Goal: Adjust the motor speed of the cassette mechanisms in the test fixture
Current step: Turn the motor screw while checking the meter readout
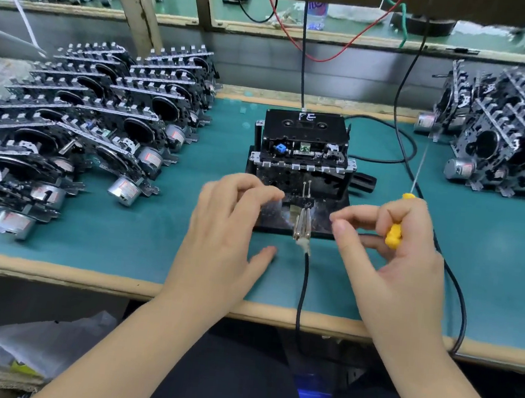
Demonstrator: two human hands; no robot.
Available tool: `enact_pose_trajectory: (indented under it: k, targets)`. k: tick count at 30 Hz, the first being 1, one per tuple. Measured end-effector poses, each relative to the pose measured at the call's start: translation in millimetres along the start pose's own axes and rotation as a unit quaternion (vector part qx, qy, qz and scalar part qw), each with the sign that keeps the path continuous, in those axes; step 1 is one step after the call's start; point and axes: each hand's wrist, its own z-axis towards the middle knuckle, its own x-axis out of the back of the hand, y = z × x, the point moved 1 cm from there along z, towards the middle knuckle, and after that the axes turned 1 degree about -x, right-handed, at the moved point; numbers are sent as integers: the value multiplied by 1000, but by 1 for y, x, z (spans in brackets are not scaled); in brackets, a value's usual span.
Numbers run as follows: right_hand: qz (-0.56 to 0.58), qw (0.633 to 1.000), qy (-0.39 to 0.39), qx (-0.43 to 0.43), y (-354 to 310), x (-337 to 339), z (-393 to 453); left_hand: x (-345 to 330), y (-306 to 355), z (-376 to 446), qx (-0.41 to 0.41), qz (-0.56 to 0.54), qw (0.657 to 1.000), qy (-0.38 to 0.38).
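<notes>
At far left your stacked cassette mechanisms wait. Your left hand hovers, fingers loosely curled, empty, near the test fixture, where 1 mechanism sits loaded. Your right hand grips the yellow screwdriver, apparently not yet applied.

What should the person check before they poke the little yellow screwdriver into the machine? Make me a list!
1. Mechanism seated in the test fixture: ok, one sits in it with a black cassette on top.
2. Screwdriver in hand: ok, the right hand grips the yellow handle, its thin shaft pointing up and away.
3. Tip lined up with the adjusting hole: not ok, it is nowhere near the mechanism.
4. Left hand steadying the fixture: cannot tell, its fingers hover at the front edge.
5. Probe clip connected at the fixture's front: cannot tell, contact is too small to see.
6. Motor running: cannot tell.
</notes>
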Motion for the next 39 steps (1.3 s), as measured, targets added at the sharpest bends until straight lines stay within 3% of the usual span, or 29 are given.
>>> enact_pose_trajectory:
  k: [3, 7, 12, 26, 34, 39]
  targets:
    - [-67, 995, 1, 72, 0, 4, 21, 2, -3, 16, -7, 73, 997, 11]
    - [-115, 981, -72, 139, 2, -2, 61, 5, -9, 47, -26, 91, 995, 3]
    - [-118, 984, -83, 108, 18, -17, 79, -3, -13, 62, -22, 42, 999, -12]
    - [-62, 995, -21, 81, 23, -26, 86, -30, -17, 74, 14, -86, 992, 91]
    - [-55, 995, -11, 79, 24, -26, 84, -40, -30, 77, 17, -253, 966, 41]
    - [-58, 996, -3, 69, 20, -26, 81, -38, -30, 77, 17, -265, 964, 28]
